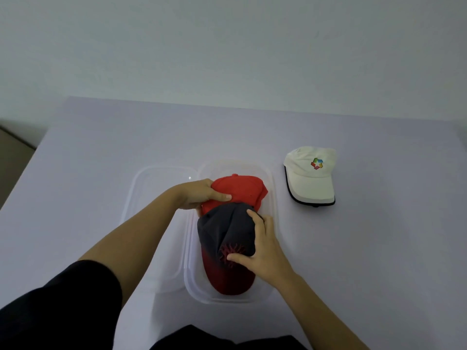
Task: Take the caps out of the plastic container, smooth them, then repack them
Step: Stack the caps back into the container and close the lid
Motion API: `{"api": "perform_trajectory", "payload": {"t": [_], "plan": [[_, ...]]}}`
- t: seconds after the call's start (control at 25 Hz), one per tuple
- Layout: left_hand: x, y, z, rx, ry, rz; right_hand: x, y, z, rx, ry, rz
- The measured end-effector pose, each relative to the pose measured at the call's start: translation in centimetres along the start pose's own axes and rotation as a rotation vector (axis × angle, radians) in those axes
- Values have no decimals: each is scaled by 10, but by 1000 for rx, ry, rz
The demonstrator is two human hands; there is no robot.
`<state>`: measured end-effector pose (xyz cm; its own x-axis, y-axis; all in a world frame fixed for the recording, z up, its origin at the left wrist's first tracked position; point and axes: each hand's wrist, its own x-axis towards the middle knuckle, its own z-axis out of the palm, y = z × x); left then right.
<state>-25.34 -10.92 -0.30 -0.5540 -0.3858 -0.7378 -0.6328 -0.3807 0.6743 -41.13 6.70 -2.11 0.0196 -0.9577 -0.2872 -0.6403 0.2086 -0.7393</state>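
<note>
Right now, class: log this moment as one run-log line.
left hand: grips red cap | right hand: holds dark cap in container | white cap: on table

A broad, flat table with a smooth, matte, pale lavender-grey top (101,160) fills the near and middle ground. Its far edge runs straight from left to right. Its left edge slants from the far left corner down toward the near left. Behind the far edge rises a plain, pale grey-white wall (227,46), which takes up the whole far part of the scene. At the far left, beside the table's left edge and below the wall, a dim brownish-grey patch (11,147) shows; whether it is floor or furniture cannot be told.
</note>
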Motion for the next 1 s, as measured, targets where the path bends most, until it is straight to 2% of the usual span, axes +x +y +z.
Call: {"api": "perform_trajectory", "payload": {"t": [0.12, 0.2, 0.28, 0.4, 0.56, 0.68, 0.84, 0.92, 1.0], "plan": [[-1, 6, -1, 19, 63, -5, 6, -3, -8, -83, -1, -27], [-3, 10, 1, 50, 167, 83, 9, -5, -12, -101, -8, -39], [1, 13, 2, 127, 286, 172, 9, -4, -15, -49, -52, -38], [8, 20, 4, 182, 388, 157, 7, -1, -19, 53, -71, -51], [18, 25, 11, 464, 314, 79, 8, 3, -20, 28, -48, -69], [20, 23, 16, 550, 218, 47, 10, 4, -19, 33, -64, -78], [15, 22, 10, 419, 197, 63, 17, 5, -24, 95, -105, -61], [16, 19, 8, 284, 223, 112, 21, 6, -29, 112, -146, -50], [18, 13, 7, 259, 261, 158, 26, 7, -35, 92, -157, -65]]}}
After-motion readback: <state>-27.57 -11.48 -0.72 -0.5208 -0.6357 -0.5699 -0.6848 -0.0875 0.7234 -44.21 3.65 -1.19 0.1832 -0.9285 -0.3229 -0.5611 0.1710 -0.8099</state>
